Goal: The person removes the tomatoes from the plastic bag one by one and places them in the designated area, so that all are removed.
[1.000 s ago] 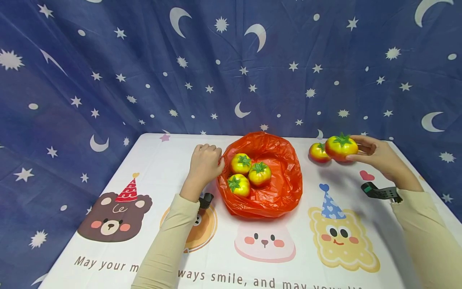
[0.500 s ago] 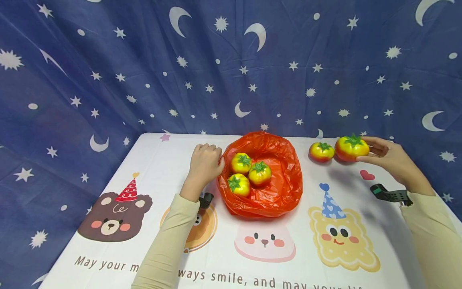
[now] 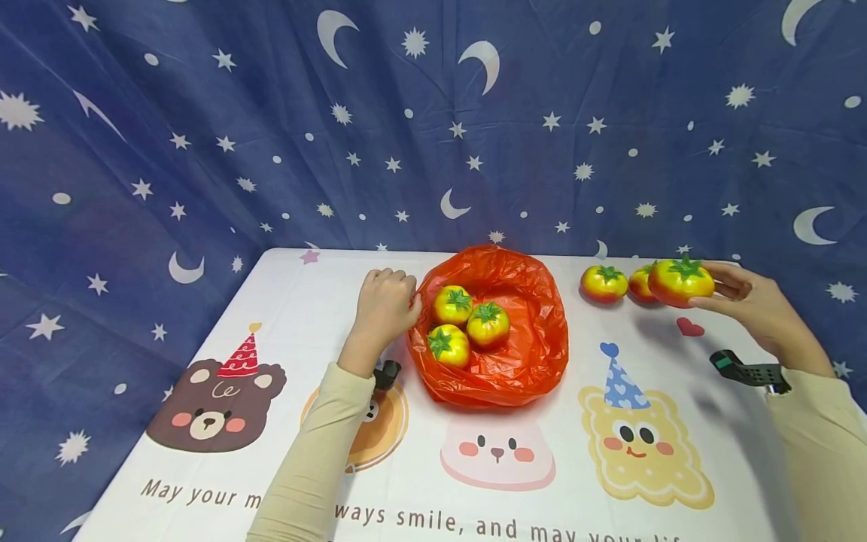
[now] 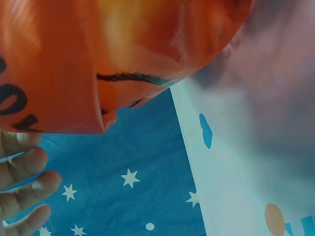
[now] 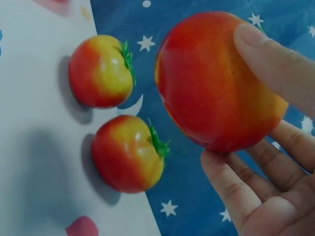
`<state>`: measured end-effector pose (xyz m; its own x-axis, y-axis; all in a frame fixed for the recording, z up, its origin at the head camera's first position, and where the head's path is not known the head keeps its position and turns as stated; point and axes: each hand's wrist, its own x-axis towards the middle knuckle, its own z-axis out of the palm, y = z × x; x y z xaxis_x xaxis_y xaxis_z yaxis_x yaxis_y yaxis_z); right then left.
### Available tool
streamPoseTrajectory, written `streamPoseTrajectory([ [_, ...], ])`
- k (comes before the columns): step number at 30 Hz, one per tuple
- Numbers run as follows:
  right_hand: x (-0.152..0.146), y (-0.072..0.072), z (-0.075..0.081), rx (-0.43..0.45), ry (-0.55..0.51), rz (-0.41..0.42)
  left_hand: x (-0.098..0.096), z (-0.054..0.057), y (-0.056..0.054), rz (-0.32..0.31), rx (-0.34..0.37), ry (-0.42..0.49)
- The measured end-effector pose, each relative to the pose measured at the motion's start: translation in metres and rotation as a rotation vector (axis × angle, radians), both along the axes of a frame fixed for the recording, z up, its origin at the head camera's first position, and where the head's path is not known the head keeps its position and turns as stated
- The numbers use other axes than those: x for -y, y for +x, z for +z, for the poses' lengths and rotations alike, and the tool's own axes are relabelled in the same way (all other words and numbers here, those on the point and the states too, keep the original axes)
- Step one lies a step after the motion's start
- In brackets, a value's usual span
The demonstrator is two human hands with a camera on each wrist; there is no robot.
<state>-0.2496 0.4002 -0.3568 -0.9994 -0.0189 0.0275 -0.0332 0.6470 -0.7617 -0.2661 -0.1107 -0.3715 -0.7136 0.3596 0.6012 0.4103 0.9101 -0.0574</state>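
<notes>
A dark blue cloth printed with white moons and stars hangs as a backdrop (image 3: 433, 113) behind a desk (image 3: 318, 301) with a white cover, whose far edge runs close along the cloth. At the left, a bear print (image 3: 210, 421) in a party hat lies near the desk's side edge, with an open stretch of white between it and the bag. The left hand (image 3: 384, 305) is at the left rim of the red plastic bag (image 3: 488, 397), its fingers curled in narrowly and holding the rim; part of this grip is hidden. The bag stands with its mouth spread wide. Inside, grouped toward its left, sit three yellow tomatoes with green tops: the upper one (image 3: 451, 306), the right one (image 3: 489, 325) and the lower one (image 3: 450, 348). Right of the bag, across a bare strip of desk, the first loose tomato (image 3: 603, 284) rests near the far edge, with a second loose tomato (image 3: 639, 286) just beside it, partly covered in the head view. Farthest right, the right hand (image 3: 759, 301) holds a red-and-yellow tomato (image 3: 682, 284), fingers set wide around it, thumb opposite the others, near the desk's far right corner.
</notes>
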Motion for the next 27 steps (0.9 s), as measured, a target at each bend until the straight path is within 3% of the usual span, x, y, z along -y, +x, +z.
streamPoseTrajectory([
  [8, -0.012, 0.002, -0.009, 0.051, -0.051, -0.033, 0.000, 0.001, -0.001, 0.006, 0.015, -0.003],
  [18, -0.022, 0.004, -0.021, 0.096, 0.040, -0.102, 0.000, 0.002, -0.002, -0.001, 0.005, -0.001],
  [27, -0.027, 0.006, -0.029, 0.106, -0.004, -0.133, 0.000, 0.004, -0.002, 0.004, 0.011, -0.007],
])
